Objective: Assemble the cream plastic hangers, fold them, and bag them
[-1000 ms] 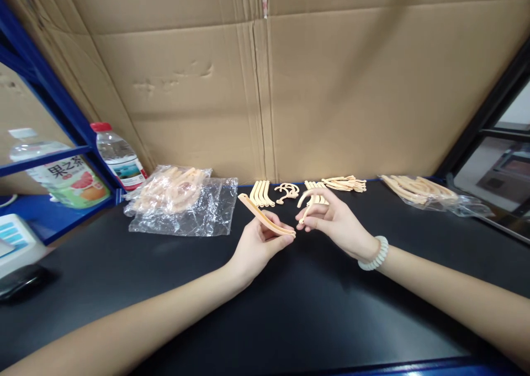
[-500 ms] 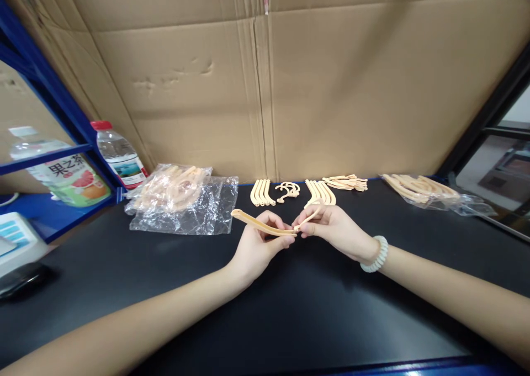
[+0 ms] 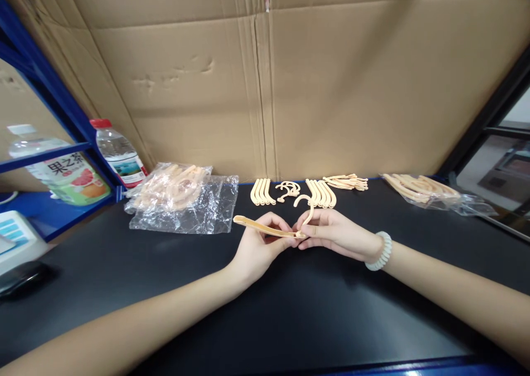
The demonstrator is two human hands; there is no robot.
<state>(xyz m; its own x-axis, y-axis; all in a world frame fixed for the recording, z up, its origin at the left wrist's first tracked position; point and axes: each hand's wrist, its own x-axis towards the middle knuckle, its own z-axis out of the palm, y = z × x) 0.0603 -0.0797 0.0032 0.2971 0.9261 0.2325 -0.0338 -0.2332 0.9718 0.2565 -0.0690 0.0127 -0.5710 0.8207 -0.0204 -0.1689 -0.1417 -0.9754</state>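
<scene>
Over the black table, my left hand [image 3: 260,247] is closed on a cream plastic hanger arm [image 3: 259,226], whose free end points up to the left. My right hand [image 3: 331,232] pinches a cream hanger hook [image 3: 309,213] at its base, with the curved part standing up above the fingers. The hook's base meets the right end of the arm where my fingertips come together; how they fit there is partly hidden. Behind my hands lie a left row of hanger arms [image 3: 261,192], a small pile of hooks [image 3: 288,190] and a right row of hanger arms [image 3: 321,194].
Thin cream pieces [image 3: 345,182] lie at the back. A clear bag of cream parts [image 3: 174,191] sits at left, another bag [image 3: 420,189] at right. Bottles [image 3: 120,155] stand by the blue frame [image 3: 45,94]. A cardboard wall [image 3: 351,78] closes the back.
The hook has turned in my right hand from lying over the fingers to standing upright, its base now at the arm's end. My right hand has shifted slightly. My left hand stays nearly still.
</scene>
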